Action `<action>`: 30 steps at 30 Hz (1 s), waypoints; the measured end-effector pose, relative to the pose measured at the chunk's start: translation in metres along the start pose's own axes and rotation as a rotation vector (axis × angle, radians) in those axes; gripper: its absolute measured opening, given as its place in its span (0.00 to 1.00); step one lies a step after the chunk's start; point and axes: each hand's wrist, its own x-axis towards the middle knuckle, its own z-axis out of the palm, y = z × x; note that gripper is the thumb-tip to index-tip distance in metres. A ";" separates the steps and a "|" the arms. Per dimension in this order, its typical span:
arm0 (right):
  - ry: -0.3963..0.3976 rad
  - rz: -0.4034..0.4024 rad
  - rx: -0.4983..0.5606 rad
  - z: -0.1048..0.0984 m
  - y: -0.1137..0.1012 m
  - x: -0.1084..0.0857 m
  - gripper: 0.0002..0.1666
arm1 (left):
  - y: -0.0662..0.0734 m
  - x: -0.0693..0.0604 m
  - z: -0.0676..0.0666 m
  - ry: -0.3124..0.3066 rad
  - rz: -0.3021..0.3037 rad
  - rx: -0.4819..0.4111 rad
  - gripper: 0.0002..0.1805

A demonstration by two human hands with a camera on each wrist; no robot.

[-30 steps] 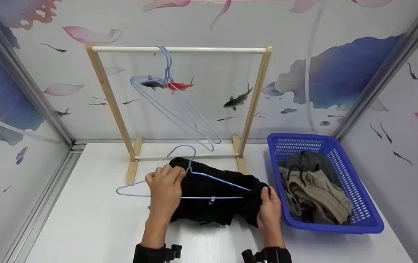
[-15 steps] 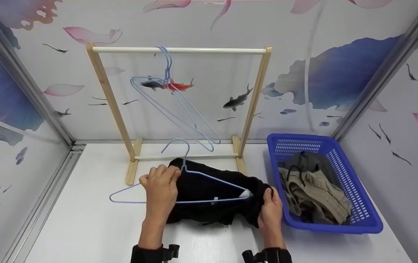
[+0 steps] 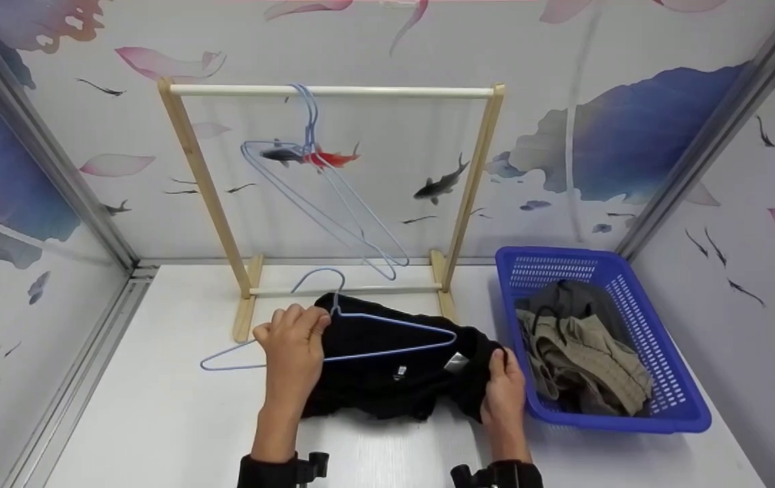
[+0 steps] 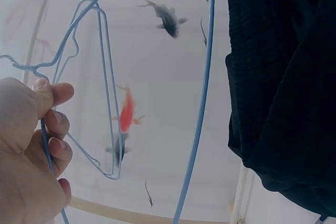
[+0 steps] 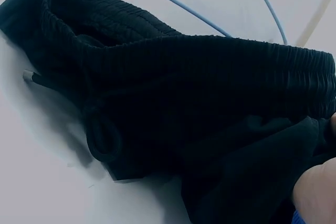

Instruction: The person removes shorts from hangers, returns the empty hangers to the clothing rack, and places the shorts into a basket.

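Observation:
A blue wire hanger [image 3: 380, 353] is held by my left hand [image 3: 290, 349], whose thumb and fingers are curled round its wire just below the hook. In the left wrist view that grip on the hanger [image 4: 201, 111] shows up close. Black pants [image 3: 367, 390] with an elastic waistband lie bunched on the table below the hanger. My right hand [image 3: 506, 393] pinches their waistband at the right end. The hanger's right tip stands over the waist opening, outside the cloth. From the right wrist, the pants [image 5: 210, 87] show a drawstring loop, and only part of my right hand [image 5: 317, 192] appears.
Behind stands a wooden rack [image 3: 207, 183] with a white rail [image 3: 401, 92]; blue hangers [image 3: 279, 177] hang from it. On the right, a blue basket [image 3: 682, 379] holds khaki [image 3: 597, 359] and dark grey clothes [image 3: 573, 298]. Printed panels enclose the white table [image 3: 150, 407].
The hanger's right end, earlier inside the pants' waistband, has come out to the left and now shows in full. My left hand has shifted slightly left; my right hand keeps its hold.

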 end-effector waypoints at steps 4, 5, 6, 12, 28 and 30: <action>-0.002 0.018 -0.118 -0.002 0.002 0.001 0.20 | 0.001 0.000 0.001 0.001 0.008 0.001 0.07; 0.000 0.021 -0.159 -0.002 0.002 0.002 0.19 | 0.001 0.000 0.001 0.002 0.010 0.002 0.06; 0.001 0.024 -0.204 -0.003 0.002 0.002 0.20 | 0.002 0.000 0.001 0.004 0.012 0.001 0.05; -0.041 0.043 -0.491 -0.004 -0.003 0.000 0.30 | 0.005 -0.001 0.002 -0.003 0.018 0.006 0.04; -0.083 -0.500 -0.543 0.010 -0.024 -0.009 0.16 | 0.014 -0.005 0.013 -0.017 0.082 -0.027 0.05; -0.123 -0.555 -0.507 0.011 -0.022 -0.009 0.15 | 0.015 -0.005 0.014 -0.017 0.086 -0.036 0.05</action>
